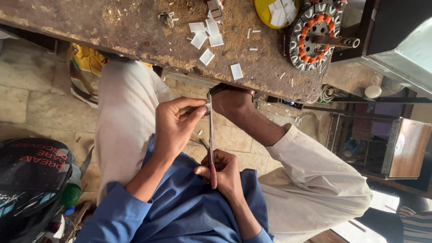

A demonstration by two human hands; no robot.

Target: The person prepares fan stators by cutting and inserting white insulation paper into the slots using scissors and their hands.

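My left hand (177, 121) pinches a small white paper piece (207, 107) between thumb and fingers. My right hand (225, 173) grips a pair of scissors (210, 135) by the red handle. Their long blades point up toward the paper and meet it at the tips. Both hands are over my lap, above my blue shirt and cream trousers. Just beyond them, on the worn wooden bench (112, 27), lie several cut white paper pieces (207, 56).
A motor stator with orange windings (315, 36) and a yellow bowl of paper pieces (274, 11) sit on the bench's right end. A black bag (31, 180) and a green bottle (71, 194) lie at left, a yellow sack (85, 67) under the bench, a metal box (387, 144) at right.
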